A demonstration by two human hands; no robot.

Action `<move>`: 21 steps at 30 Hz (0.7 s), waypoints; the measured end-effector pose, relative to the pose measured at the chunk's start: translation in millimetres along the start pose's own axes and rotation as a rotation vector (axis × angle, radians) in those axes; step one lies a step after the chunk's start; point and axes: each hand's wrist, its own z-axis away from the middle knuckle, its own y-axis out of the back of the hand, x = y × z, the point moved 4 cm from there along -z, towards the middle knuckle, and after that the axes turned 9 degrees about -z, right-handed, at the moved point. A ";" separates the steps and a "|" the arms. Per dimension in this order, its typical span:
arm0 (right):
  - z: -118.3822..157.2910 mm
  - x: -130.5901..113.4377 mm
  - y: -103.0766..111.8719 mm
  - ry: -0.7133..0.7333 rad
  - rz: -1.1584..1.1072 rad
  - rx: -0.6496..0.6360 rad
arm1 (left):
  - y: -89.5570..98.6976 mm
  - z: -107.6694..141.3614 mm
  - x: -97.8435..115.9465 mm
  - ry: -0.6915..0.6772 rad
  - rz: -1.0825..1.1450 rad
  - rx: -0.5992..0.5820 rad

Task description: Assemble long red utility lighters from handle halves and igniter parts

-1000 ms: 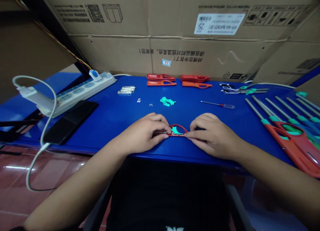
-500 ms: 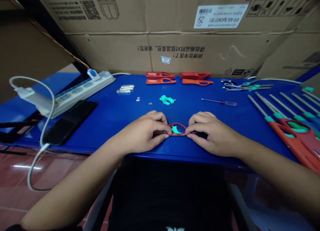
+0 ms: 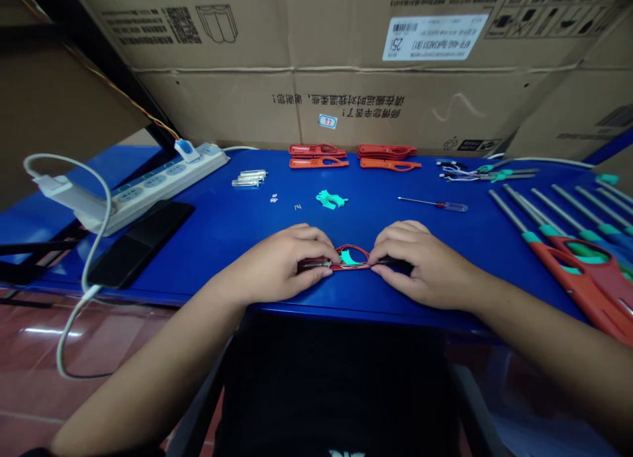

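Observation:
Near the table's front edge, a red lighter housing half [image 3: 352, 267] lies between my hands, its inner side facing up. A green trigger [image 3: 347, 257] sits in it by the loop of the handle. My left hand [image 3: 289, 259] is closed round the housing's left end, where a dark shiny part shows under the fingers. With thumb and fingers together, my right hand [image 3: 420, 262] grips the right end; a dark part below its palm is hard to make out. Beyond my hands lie green triggers [image 3: 331, 199], small metal pins [image 3: 297, 207] and tiny pale pieces [image 3: 273, 198].
Red housings [image 3: 319, 161] and more housings [image 3: 388, 151] stand stacked by the cardboard box [image 3: 341, 81]. Clear tanks [image 3: 250, 178], a screwdriver [image 3: 435, 204] and wired parts [image 3: 487, 173] lie on the table. Assembled lighters [image 3: 573, 272] fill the right; a phone [image 3: 141, 243] and power strip [image 3: 163, 186] are left.
My left fingers have shifted slightly on the housing, so more of the dark shiny part shows. My right hand stays at the other end. The view has tilted a little.

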 end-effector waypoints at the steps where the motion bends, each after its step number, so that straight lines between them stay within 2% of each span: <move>1: -0.4 -0.5 0.3 -0.001 -0.001 0.001 | 0.0 -0.1 0.1 0.002 0.009 0.005; 6: 0.0 -2.7 1.7 -0.001 0.006 0.014 | 3.2 3.1 1.3 0.026 0.007 0.023; 11: -1.7 -15.9 5.0 0.065 0.089 0.067 | 8.4 14.3 3.4 0.134 -0.046 0.069; 16: -17.4 -34.6 -3.8 0.119 0.154 -0.020 | 10.6 28.3 4.4 0.201 -0.074 0.192; 21: -30.2 -33.3 -12.9 0.131 0.211 -0.040 | 8.5 36.3 -0.6 0.215 -0.059 0.255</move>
